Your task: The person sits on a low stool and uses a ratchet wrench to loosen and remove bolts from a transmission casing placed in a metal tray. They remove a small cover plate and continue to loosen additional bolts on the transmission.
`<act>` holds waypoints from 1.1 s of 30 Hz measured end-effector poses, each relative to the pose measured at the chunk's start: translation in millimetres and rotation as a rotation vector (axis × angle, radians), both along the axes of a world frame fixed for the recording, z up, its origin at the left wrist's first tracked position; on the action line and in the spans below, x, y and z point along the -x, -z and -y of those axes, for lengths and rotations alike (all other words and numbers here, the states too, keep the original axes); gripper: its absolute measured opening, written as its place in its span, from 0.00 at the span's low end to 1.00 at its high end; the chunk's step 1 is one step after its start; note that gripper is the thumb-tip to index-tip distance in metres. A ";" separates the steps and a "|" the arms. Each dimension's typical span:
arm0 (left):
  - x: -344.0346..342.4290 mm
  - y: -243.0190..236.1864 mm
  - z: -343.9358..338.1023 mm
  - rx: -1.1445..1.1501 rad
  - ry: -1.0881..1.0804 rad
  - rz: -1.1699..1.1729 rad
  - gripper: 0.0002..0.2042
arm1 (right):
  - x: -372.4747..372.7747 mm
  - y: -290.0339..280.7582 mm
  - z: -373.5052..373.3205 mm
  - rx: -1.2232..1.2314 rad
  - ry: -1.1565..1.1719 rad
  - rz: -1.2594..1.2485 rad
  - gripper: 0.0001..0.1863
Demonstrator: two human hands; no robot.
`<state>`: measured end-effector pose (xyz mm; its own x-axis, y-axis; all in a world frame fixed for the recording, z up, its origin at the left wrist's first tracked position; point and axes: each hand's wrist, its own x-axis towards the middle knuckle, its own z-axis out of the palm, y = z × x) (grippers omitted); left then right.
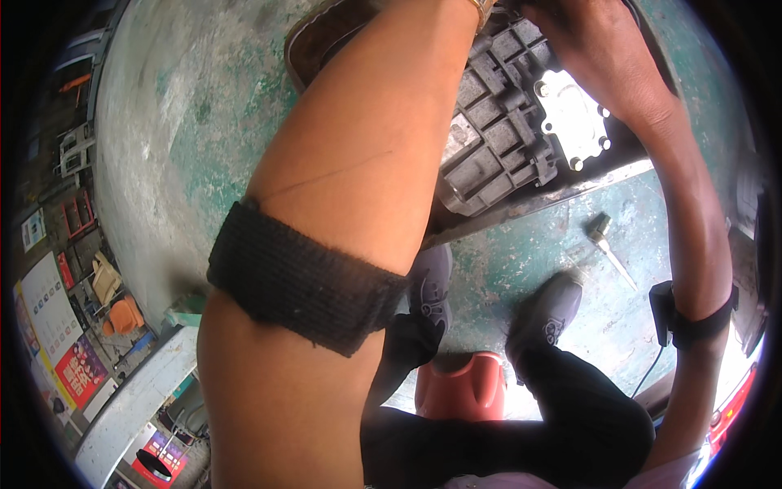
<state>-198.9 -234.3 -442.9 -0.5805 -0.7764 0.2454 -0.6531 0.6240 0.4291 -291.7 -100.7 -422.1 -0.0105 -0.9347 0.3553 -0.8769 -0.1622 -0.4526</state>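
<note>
At the top edge, my right hand [599,57] reaches over a ribbed grey cast-metal housing [509,114], which looks like a gearbox casing. Its fingers are mostly hidden or cut off, so I cannot tell what they touch. A bright silver cover plate [574,122] with several bolts around its rim sits on the housing just below that hand. My left forearm [350,155] crosses the middle of the view and hides part of the housing. The left hand lies beyond the top edge; only a wristband [482,11] shows. The housing rests in a dark metal tray [305,53].
A tool with a dark head and pale tapered shaft [612,251] lies on the worn green floor [481,281]. A red plastic stool [460,389] stands between my legs, behind my grey shoes [550,310]. Shelves with boxes and parts [73,326] line the left side.
</note>
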 end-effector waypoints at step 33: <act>3.0 -0.4 -1.2 0.076 -0.042 0.055 0.21 | 14.7 22.6 9.0 -0.032 0.016 0.131 0.07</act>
<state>-202.0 -233.0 -442.5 -0.5622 -0.7806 0.2731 -0.7007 0.6250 0.3440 -306.3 -109.7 -444.7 -0.0699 -0.9447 0.3203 -0.8121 -0.1326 -0.5682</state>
